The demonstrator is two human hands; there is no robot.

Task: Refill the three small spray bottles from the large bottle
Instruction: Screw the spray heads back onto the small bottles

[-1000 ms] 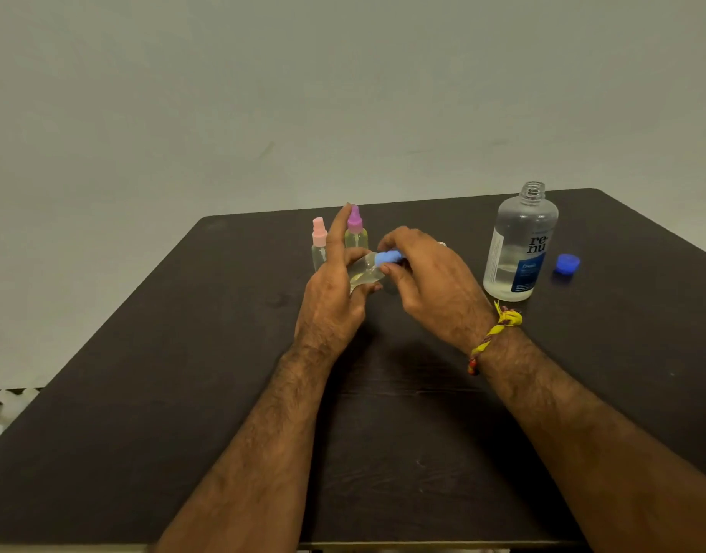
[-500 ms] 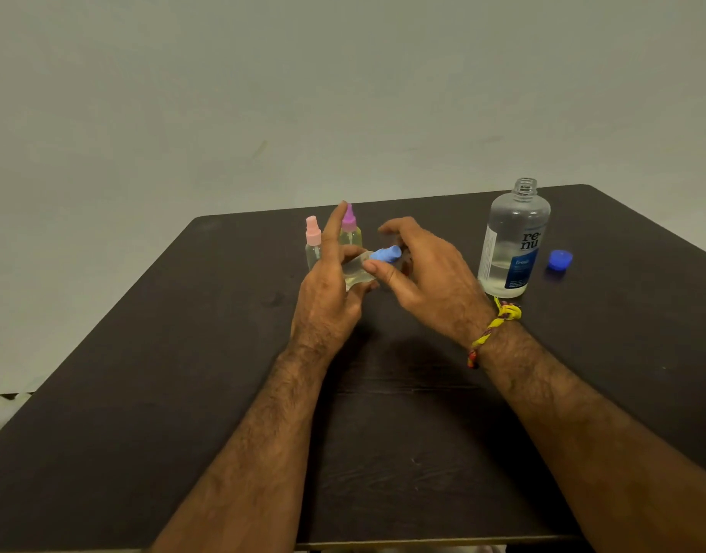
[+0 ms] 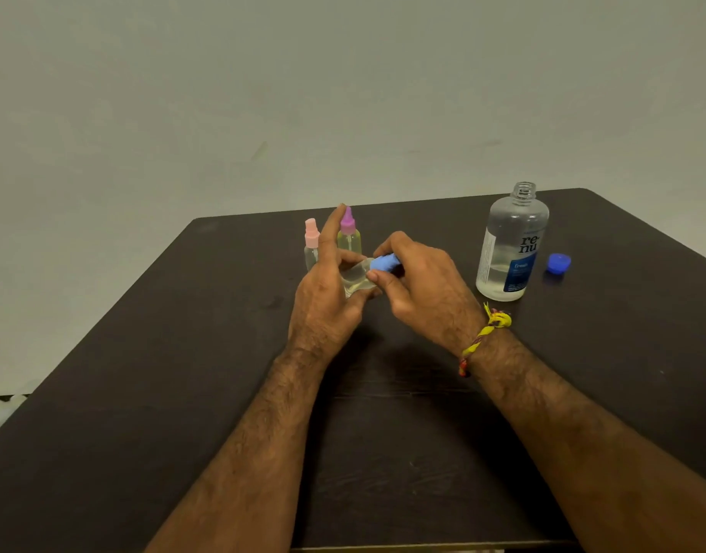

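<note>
Dark table (image 3: pixel 151 393), uncapped large bottle (image 3: pixel 510 249), blue cap (image 3: pixel 558 263)

Through the head camera I saw the left hand (image 3: pixel 327 301) gripping a small clear spray bottle (image 3: pixel 357 278) tilted over toward the right, its index finger pointing straight up. The right hand (image 3: pixel 419 289) pinched that bottle's blue spray top (image 3: pixel 384 263) between thumb and fingers. A yellow and red thread band (image 3: pixel 483 337) circled the right wrist. Just behind the left hand stood two more small bottles upright, one with a pink top (image 3: pixel 311 233), one with a purple top (image 3: pixel 347 222). Well to the right the large bottle (image 3: pixel 510 245) stood uncapped, liquid low inside it, and its blue cap (image 3: pixel 558 263) lay beside it on the dark table (image 3: pixel 144 373).
</note>
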